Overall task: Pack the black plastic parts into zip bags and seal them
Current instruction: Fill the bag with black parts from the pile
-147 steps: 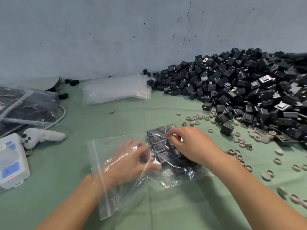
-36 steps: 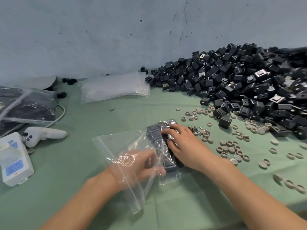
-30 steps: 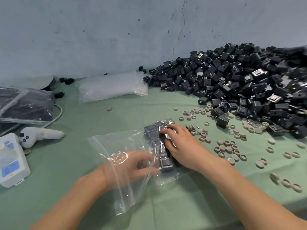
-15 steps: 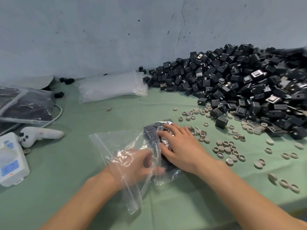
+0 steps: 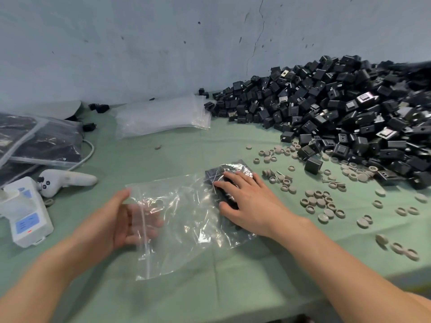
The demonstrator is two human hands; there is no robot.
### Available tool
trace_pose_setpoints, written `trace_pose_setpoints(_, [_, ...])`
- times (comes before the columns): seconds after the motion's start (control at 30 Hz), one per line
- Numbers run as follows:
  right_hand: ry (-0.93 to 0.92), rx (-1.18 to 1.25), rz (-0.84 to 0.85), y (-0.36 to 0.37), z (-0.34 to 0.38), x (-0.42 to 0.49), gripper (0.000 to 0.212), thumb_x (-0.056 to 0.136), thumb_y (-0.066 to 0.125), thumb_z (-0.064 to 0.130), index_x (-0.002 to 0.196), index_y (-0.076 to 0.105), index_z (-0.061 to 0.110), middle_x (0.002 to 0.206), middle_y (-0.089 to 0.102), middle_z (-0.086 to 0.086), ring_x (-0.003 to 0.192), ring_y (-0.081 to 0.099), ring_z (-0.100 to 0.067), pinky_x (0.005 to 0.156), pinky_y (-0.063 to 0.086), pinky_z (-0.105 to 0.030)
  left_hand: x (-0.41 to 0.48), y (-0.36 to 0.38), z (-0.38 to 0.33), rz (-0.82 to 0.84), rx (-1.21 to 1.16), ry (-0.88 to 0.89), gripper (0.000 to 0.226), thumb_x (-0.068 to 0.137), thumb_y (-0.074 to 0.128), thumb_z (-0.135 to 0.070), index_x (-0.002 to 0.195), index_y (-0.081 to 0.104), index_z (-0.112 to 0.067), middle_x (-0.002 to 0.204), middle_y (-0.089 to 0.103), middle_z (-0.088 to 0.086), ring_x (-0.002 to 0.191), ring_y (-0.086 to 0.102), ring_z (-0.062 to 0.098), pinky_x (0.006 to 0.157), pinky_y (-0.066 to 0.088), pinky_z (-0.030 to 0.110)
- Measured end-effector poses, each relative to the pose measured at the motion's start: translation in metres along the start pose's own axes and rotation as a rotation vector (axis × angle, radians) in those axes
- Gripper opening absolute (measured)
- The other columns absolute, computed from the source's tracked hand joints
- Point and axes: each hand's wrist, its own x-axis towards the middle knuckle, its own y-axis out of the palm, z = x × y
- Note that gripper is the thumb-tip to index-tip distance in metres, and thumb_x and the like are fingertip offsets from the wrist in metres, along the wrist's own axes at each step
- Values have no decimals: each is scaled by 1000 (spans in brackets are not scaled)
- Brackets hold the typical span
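On the green table cover, a clear zip bag lies flat, its zip strip at the left end and a cluster of bagged parts, black plastic, packed into its far right end. The right hand rests palm down on that cluster, fingers spread and straight, pressing on the pieces through the film rather than gripping them. The left hand sits at the zip end, fingers loose and nearly straight, thumb at the bag's upper corner. Those fingers show blurred through the plastic, and I cannot tell from my remote seat whether they lie inside the mouth or under the bag.

To the right rises a big heap of black parts against the grey wall, with one loose black part at its foot. Grey rings are scattered between the heap and the right hand. Beyond the bag lies a stack of empty bags. At far left I see filled bags, a white cable, a white controller and, nearest the edge, a white device with a blue panel.
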Motion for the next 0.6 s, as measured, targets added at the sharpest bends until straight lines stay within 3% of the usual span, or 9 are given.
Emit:
trace_pose_setpoints(0.07, [11, 7, -3, 1, 0, 1, 56, 101, 34, 50, 156, 22, 41, 167, 11, 8, 155, 3, -16, 124, -6, -42, -9, -4, 6, 82, -21, -53, 84, 89, 33, -70, 96, 77, 0, 104, 73, 23, 85, 73, 38, 68, 62, 41])
trace_pose_setpoints(0.13, [15, 5, 1, 2, 0, 2, 57, 101, 33, 50, 156, 21, 42, 168, 10, 8, 155, 2, -16, 124, -6, -42, -21, -1, 14, 76, 141, 9, 61, 84, 52, -67, 90, 81, -14, 106, 75, 13, 92, 74, 28, 73, 61, 37])
trace_pose_setpoints(0.2, [17, -9, 6, 3, 0, 3, 57, 102, 31, 51, 157, 18, 43, 168, 8, 8, 155, 1, -17, 123, -7, -42, -35, 4, 21, 120, 394, 128, 37, 82, 67, -56, 96, 79, -23, 106, 76, 4, 96, 73, 16, 77, 57, 23])
trace_pose_setpoints(0.23, [18, -18, 7, 4, -1, 3, 57, 102, 29, 52, 157, 17, 43, 168, 7, 8, 155, 1, -17, 123, -6, -42, -39, 4, 22, 141, 453, 168, 36, 81, 66, -50, 97, 78, -20, 103, 76, 4, 92, 73, 14, 76, 55, 21])
trace_pose_setpoints(0.3, [23, -27, 11, 5, -1, 3, 57, 102, 26, 54, 157, 15, 45, 168, 6, 8, 155, 1, -18, 123, -6, -43, -43, -3, 22, 107, 349, 196, 36, 81, 63, -37, 94, 71, -5, 88, 75, 15, 68, 69, 18, 59, 53, 22])
trace_pose_setpoints(0.4, [43, -40, 21, 10, 5, 4, 56, 103, 20, 54, 158, 11, 43, 169, 5, 6, 155, 0, -21, 123, -6, -45, -40, -11, 21, -20, 273, 211, 39, 79, 63, -31, 96, 65, 5, 60, 63, 19, 40, 50, 16, 38, 39, 20])
trace_pose_setpoints(0.47, [64, -51, 16, 14, 9, 5, 57, 104, 16, 52, 159, 9, 41, 169, 3, 4, 155, 0, -23, 123, -5, -47, -37, -14, 22, -67, 290, 213, 38, 79, 63, -33, 94, 67, 1, 51, 55, 13, 37, 43, 13, 35, 33, 17])
trace_pose_setpoints(0.6, [97, -66, 7, 17, 13, 7, 57, 104, 14, 50, 159, 8, 39, 169, 2, 3, 155, -2, -24, 122, -7, -48, -31, -21, 14, -146, 279, 195, 33, 78, 66, -49, 69, 64, -17, 58, 54, 2, 43, 46, 12, 39, 35, 17])
